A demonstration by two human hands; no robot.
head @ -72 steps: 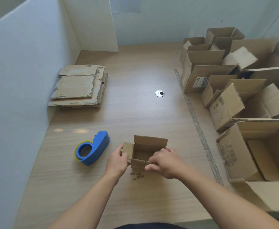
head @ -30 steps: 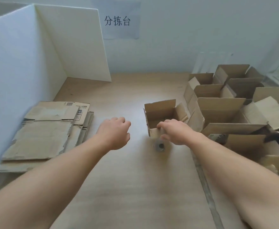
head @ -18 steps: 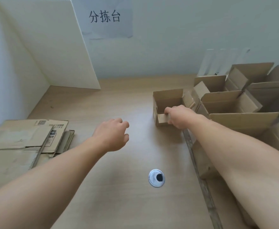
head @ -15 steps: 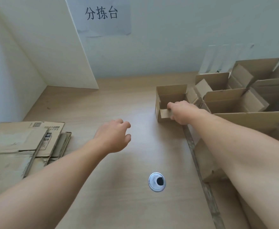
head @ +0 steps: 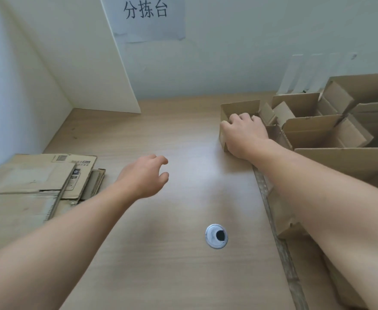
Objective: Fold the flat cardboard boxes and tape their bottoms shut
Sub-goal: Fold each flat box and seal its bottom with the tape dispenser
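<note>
We record a light wood-grain table (head: 161,135) set against a pale blue-grey back wall (head: 239,52). A white partition board (head: 83,63) stands upright at the far left corner, meeting a second white panel (head: 9,86) along the left edge. A paper sign (head: 147,19) with three black characters is fixed to the wall. A round metal grommet (head: 216,236) sits in the tabletop, and a worn seam strip (head: 284,249) runs front to back at the right. Lighting is soft and even, with a pale sheen mid-table.
</note>
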